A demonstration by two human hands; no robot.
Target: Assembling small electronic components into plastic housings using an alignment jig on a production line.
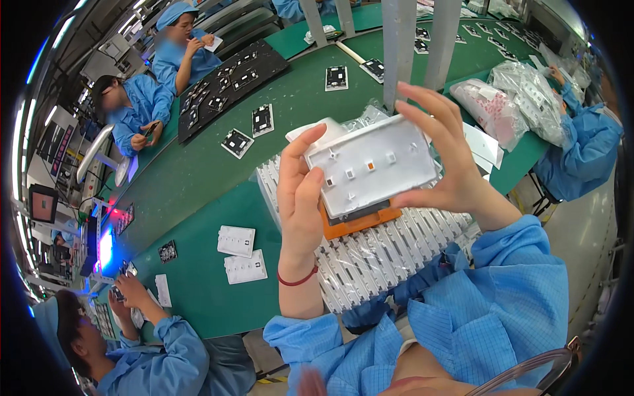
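A white rectangular plastic cover [383, 181] is held up in front of me, its hollow face turned toward me. Small square openings and pegs run along it, and one opening shows orange. My left hand [300, 198] grips its left edge between thumb and fingers. Around the right end curls my right hand [452, 155], thumb low and fingertips at the top corner. An orange tray-like piece [363, 222] with a dark part shows just under the cover. Beneath lie several rows of white plastic parts [370, 264] under clear film.
Two white covers [236, 241] lie left on the green table [198, 290]. A conveyor belt [198, 175] beyond carries black-and-white units [262, 119]. Metal posts [398, 49] rise ahead. Plastic bags [492, 109] sit at right. Co-workers [158, 350] work on both sides.
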